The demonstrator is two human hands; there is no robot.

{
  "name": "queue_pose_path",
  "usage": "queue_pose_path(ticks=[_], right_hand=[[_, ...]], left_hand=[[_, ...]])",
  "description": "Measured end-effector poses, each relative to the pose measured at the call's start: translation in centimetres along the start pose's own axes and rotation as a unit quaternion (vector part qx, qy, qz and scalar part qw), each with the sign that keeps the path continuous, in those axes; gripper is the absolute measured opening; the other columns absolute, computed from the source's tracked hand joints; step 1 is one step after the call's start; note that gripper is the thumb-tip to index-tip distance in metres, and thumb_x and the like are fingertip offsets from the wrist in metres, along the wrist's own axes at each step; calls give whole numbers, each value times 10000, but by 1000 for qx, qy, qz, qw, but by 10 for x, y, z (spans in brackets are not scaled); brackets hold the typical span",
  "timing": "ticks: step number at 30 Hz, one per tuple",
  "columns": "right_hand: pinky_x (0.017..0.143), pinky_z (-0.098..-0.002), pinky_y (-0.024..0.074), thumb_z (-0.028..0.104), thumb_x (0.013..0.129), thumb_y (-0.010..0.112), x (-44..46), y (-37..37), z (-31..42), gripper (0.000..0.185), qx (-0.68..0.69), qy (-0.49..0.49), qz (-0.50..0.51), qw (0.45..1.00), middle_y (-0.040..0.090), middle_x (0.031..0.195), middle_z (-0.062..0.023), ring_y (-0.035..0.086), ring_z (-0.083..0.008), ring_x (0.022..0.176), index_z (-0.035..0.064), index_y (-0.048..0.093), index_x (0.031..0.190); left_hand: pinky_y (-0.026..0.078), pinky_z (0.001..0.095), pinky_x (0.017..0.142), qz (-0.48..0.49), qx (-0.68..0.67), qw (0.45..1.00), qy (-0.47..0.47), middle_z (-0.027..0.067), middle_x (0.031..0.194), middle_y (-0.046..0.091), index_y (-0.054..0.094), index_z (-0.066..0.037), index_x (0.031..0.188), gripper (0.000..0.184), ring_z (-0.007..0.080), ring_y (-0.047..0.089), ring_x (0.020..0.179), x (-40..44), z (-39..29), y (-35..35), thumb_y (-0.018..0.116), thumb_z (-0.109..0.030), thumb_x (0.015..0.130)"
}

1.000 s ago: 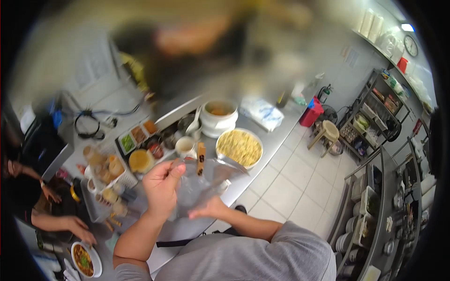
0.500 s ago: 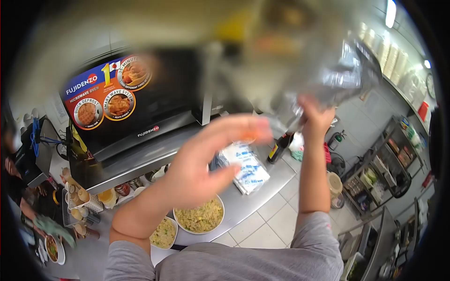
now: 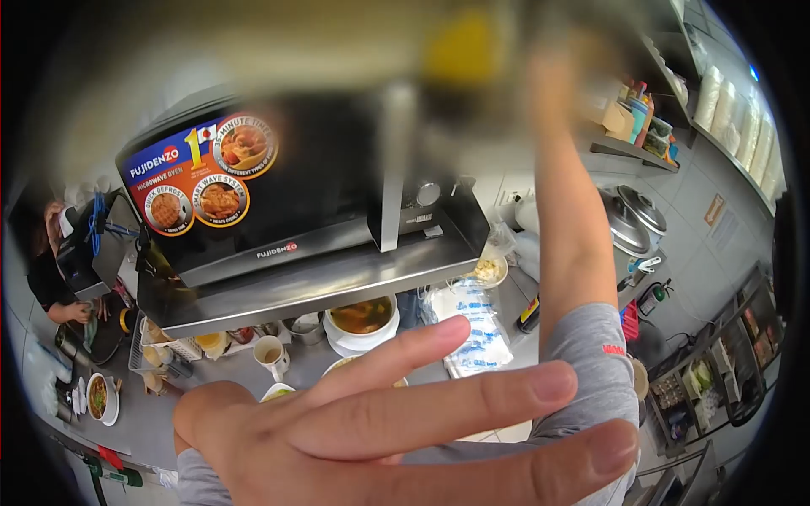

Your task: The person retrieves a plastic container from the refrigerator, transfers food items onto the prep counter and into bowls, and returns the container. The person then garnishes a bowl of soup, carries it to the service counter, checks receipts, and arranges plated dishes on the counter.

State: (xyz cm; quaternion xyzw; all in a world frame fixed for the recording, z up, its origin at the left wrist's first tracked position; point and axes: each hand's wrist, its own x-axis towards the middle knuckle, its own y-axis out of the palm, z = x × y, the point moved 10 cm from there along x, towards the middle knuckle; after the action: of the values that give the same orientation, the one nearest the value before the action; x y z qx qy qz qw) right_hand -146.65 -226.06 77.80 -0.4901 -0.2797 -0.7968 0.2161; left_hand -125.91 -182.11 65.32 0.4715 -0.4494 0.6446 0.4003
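My left hand (image 3: 396, 417) is large in the foreground, its fingers spread apart and nothing between them. Behind its fingertips lies a plastic-wrapped pack with blue print (image 3: 474, 329) on the steel counter. My right arm stretches up past the microwave (image 3: 312, 185); my right hand (image 3: 561, 80) is blurred at the top, near a smeared yellow patch (image 3: 460, 46). Whether its fingers hold anything is hidden. A white bowl of soup (image 3: 363, 317) and a mug (image 3: 271, 357) stand below the microwave shelf. Other bowls are mostly covered by my left hand.
At the left, another person's hand (image 3: 80, 312) works near a dark pan. A small bowl of food (image 3: 99, 398) sits on that counter. Large lidded pots (image 3: 629, 223) stand at the right, with a shelf of stacked cups (image 3: 738, 122) above and a storage rack (image 3: 704, 371) beyond.
My right hand has moved up, and the clear plastic bag it held is no longer in sight. My left hand has come down and closer to the camera, its fingers spreading.
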Motion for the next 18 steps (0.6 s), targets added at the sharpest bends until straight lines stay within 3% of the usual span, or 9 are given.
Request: queue_pose_path(ticks=[2,4,5,6,8,10,12,14,18], right_hand=[[843,-405,478,264,579,758,-3,27,-10,630,-45,16,49,998,616,996,-189,597,-348,936,20,537,1116],[851,-411,476,229,591,758,-5,46,-7,618,-44,-16,99,994,614,1001,-194,591,-354,952,15,536,1127],[869,-425,463,210,595,764,-8,46,-1,593,-73,-34,79,994,608,999,-207,573,-370,969,-2,541,1102],[889,-444,444,217,603,765,-8,53,-5,600,-66,-37,87,993,578,1053,-227,541,-397,1004,-17,523,1100],[904,-456,431,214,611,760,-8,58,-14,622,-48,-5,85,995,536,1118,-243,516,-412,1027,-35,488,1112],[919,-455,426,239,629,767,-5,67,-23,726,-62,17,109,992,490,1169,-273,496,-425,1071,-40,398,1189],[948,-446,413,266,640,781,-18,76,-44,833,-89,145,183,968,460,1188,-308,467,-443,1116,-41,303,1250],[972,-448,400,305,618,807,-23,76,-44,979,-100,142,235,956,416,1226,-345,443,-457,1152,-39,208,1312],[990,-462,399,399,548,838,-32,48,-33,1164,-85,128,228,961,404,1309,-296,445,-428,1189,-52,166,1385]], left_hand=[[459,464,920,0,48,999,-12,119,1139,636,709,-159,1012,274,374,590,1036,1,6,-5,747,-244,754],[398,488,1002,137,43,989,-35,174,1188,555,725,-225,962,328,338,490,1186,-4,22,0,665,-42,697],[396,519,997,174,0,983,-59,193,1195,534,737,-216,823,276,361,488,1180,-3,27,-3,675,9,676],[396,519,997,178,-3,983,-50,193,1195,534,737,-216,823,276,361,488,1180,-3,25,-2,675,9,676],[389,515,1002,150,15,959,-240,228,1234,494,710,-169,819,296,393,478,1180,-17,56,-7,628,77,674],[384,510,1007,128,22,958,-255,231,1244,486,693,-151,821,285,394,475,1184,-23,60,-13,610,82,680],[379,504,1012,105,25,954,-278,235,1254,478,676,-134,823,274,395,472,1188,-35,67,-23,593,88,686],[372,391,1009,105,-15,958,-265,243,1301,454,689,-63,1046,472,360,486,1189,-46,65,-28,483,131,669],[378,364,998,227,4,913,-340,234,1300,475,670,-44,1069,478,351,493,1182,-72,67,-26,485,128,663]])
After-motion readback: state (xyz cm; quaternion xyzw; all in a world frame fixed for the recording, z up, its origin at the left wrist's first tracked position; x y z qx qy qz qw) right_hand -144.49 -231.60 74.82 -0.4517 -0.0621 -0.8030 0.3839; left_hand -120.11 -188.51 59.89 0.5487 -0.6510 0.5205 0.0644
